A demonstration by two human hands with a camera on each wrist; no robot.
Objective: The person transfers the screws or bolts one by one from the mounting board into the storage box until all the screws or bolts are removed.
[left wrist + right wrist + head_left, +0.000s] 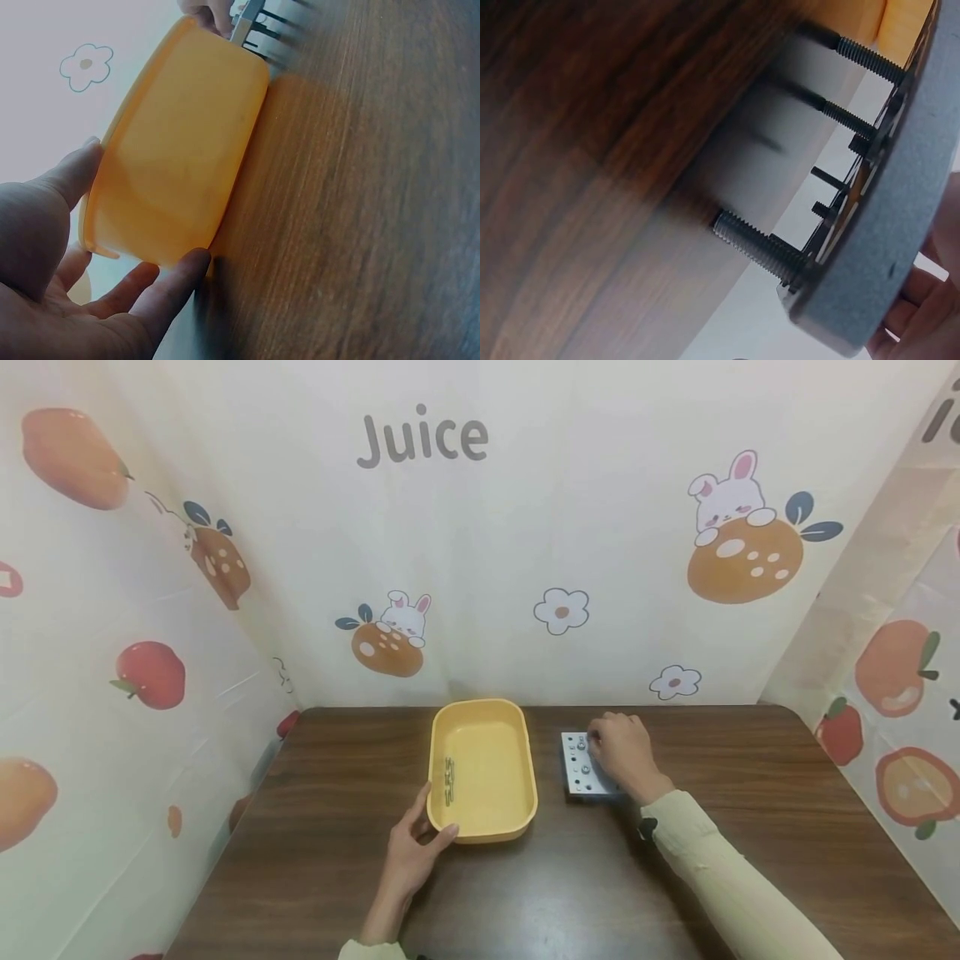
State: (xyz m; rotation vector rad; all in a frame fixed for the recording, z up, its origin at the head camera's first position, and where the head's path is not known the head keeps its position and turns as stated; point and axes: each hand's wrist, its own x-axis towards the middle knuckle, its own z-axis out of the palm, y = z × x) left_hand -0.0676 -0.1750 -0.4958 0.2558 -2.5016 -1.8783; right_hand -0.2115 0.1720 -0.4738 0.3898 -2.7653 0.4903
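Observation:
A yellow plastic tray [491, 822] stands on the table, with several small dark screw-like pieces [449, 782] lying along its left side. My left hand [415, 850] grips the tray's near left corner, thumb at the rim and fingers spread against the wall; the orange-tinted wall [180, 135] fills much of the left wrist view. To the right, a grey metal plate [581, 781] with holes and bolts is raised on threaded legs [757, 244]. My right hand [624, 753] is bent over the plate's far right part, fingertips hidden; I cannot tell what they hold.
The brown wood-grain table [525, 902] runs back to a white printed curtain [480, 552], which also hangs along both sides. A strip of table separates the tray from the plate. A dark band [647, 828] shows at the right wrist.

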